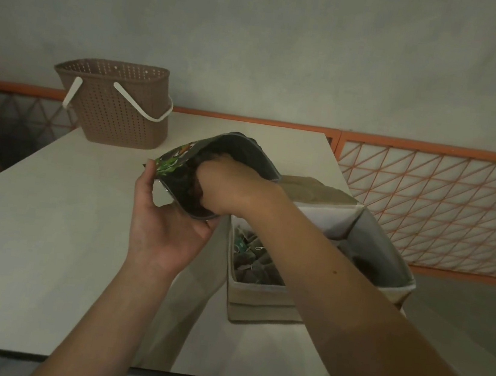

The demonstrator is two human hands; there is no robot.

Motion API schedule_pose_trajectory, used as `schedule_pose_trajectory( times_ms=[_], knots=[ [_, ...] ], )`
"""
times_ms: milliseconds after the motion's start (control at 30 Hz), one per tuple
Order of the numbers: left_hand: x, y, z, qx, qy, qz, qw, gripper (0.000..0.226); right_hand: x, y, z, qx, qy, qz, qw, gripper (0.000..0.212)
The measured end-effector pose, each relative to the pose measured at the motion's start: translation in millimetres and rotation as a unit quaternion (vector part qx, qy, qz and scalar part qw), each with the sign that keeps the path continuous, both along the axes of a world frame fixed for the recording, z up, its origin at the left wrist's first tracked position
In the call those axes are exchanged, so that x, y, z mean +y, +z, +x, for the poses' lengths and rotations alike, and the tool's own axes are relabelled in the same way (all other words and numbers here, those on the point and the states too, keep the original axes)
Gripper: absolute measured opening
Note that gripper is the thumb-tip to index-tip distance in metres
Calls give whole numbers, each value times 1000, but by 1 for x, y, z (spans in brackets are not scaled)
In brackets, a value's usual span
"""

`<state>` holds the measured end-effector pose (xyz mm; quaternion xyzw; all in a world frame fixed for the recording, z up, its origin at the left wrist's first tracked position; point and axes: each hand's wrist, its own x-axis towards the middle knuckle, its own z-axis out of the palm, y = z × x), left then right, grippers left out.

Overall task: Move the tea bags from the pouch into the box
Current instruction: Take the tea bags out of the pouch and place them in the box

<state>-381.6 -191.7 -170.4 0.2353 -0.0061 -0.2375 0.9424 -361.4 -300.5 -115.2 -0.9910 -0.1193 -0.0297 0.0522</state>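
Note:
My left hand (165, 227) grips the lower edge of an open dark pouch (245, 152) with green print, held above the table with its mouth turned toward me. My right hand (227, 188) is pushed inside the pouch mouth, its fingers hidden, so what they hold cannot be seen. Just to the right and below stands an open cardboard box (257, 299) with its flaps up. Several tea bags (254, 258) with strings lie inside it, partly covered by my right forearm.
A brown perforated basket (119, 104) with white handles stands at the table's far left. The white table (28, 238) ends close to me and just right of the box. An orange lattice rail (427, 205) runs behind on the right.

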Motion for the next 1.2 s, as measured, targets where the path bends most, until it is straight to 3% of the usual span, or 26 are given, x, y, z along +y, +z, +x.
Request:
schedule_pose_trajectory(
  times_ms=[167,367,600,767,867,1067,1133,1200],
  knots=[
    [-4,-3,0,7,-18,-8,1000,78,-7,-9,0,0,-1,20,1000,30],
    [-4,-5,1,-4,-23,-10,1000,80,-8,-6,7,53,15,41,998,55],
    [-6,-6,-1,7,-31,1,999,76,-16,-15,27,138,-8,56,989,29],
    [-5,-7,0,1,-20,5,1000,76,-19,-20,22,80,-11,93,992,23],
    [-2,-7,3,-7,-11,1,1000,77,-25,-14,0,54,26,195,979,15],
    [-2,-6,8,-2,-9,-11,1000,70,-49,-1,-45,-108,24,444,889,21],
    [-3,-5,8,5,-12,-25,1000,72,-62,3,-60,-133,5,486,864,23],
    [-3,-5,9,6,-9,-34,999,71,-78,7,-73,-146,-35,483,862,27]
  ],
)
